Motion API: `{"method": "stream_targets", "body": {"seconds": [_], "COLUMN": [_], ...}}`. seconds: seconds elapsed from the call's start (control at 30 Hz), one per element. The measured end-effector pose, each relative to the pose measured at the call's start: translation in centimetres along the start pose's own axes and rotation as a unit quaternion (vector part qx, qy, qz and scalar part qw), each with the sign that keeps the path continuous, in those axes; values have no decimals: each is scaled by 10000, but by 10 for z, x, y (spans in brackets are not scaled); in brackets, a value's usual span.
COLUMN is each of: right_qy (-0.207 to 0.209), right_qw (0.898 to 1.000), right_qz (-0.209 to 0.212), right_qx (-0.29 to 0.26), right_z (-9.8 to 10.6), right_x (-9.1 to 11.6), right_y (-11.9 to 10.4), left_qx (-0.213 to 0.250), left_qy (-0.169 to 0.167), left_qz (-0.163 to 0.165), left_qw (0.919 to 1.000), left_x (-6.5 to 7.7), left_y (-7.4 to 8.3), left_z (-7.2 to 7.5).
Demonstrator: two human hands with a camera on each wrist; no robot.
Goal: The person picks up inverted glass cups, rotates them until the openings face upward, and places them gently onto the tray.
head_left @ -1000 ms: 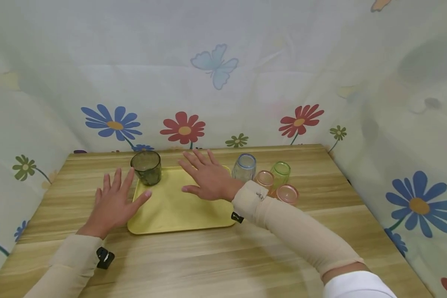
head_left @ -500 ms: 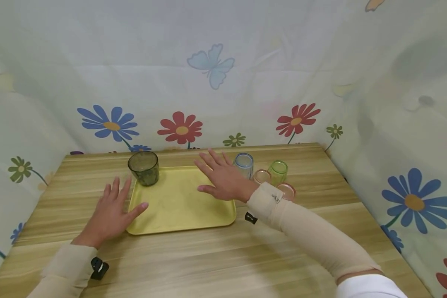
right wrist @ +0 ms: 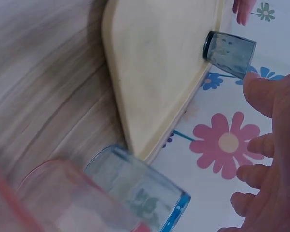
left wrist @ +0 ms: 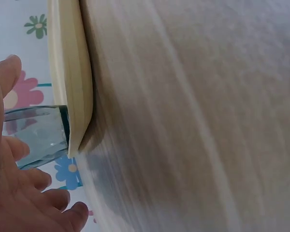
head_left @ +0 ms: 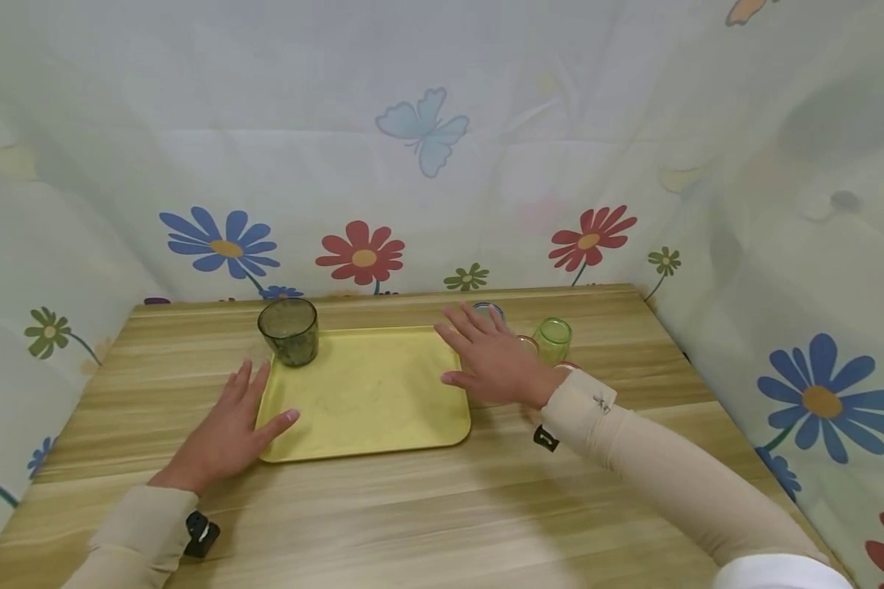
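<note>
A yellow tray (head_left: 368,401) lies on the wooden table with a dark smoky glass (head_left: 289,334) standing on its back left corner. Beside the tray's left edge is my left hand (head_left: 224,438), fingers spread and holding nothing; its thumb overlaps the tray in the head view. My right hand (head_left: 497,364), fingers extended and bare of any object, hovers by the tray's right edge. It partly covers a blue-rimmed glass (head_left: 490,311). In the right wrist view, that blue glass (right wrist: 140,188) and a pink glass (right wrist: 72,198) stand below the hand.
A green glass (head_left: 554,339) stands to the right of my right hand. Two pinkish glasses are mostly hidden by that hand and wrist in the head view. A flowered cloth (head_left: 427,188) hangs behind the table's back edge (head_left: 383,299).
My right hand has moved right, from over the tray to the blue-rimmed glass. My left hand has drawn slightly back towards me. Tray and glasses look unmoved.
</note>
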State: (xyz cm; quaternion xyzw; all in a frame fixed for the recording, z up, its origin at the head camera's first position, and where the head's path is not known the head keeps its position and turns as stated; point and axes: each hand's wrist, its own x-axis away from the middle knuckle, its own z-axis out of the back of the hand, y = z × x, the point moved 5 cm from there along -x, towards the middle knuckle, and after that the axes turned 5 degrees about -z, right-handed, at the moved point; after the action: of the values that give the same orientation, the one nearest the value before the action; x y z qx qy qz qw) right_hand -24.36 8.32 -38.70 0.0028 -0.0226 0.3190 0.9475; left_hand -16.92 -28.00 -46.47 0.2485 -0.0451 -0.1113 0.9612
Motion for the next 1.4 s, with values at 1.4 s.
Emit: {"method": "stream_targets", "body": {"seconds": [1.4], "right_qy": [-25], "right_qw": [9990], "right_qz": [-299], "right_qx": [-320], "right_z": [3], "right_x": [109], "right_y": [78], "left_qx": [-161], "left_qy": [-496], "left_qz": [-460], "left_qw": [9976], "left_x": [-2], "left_y": [-14], "left_z": [-9]}}
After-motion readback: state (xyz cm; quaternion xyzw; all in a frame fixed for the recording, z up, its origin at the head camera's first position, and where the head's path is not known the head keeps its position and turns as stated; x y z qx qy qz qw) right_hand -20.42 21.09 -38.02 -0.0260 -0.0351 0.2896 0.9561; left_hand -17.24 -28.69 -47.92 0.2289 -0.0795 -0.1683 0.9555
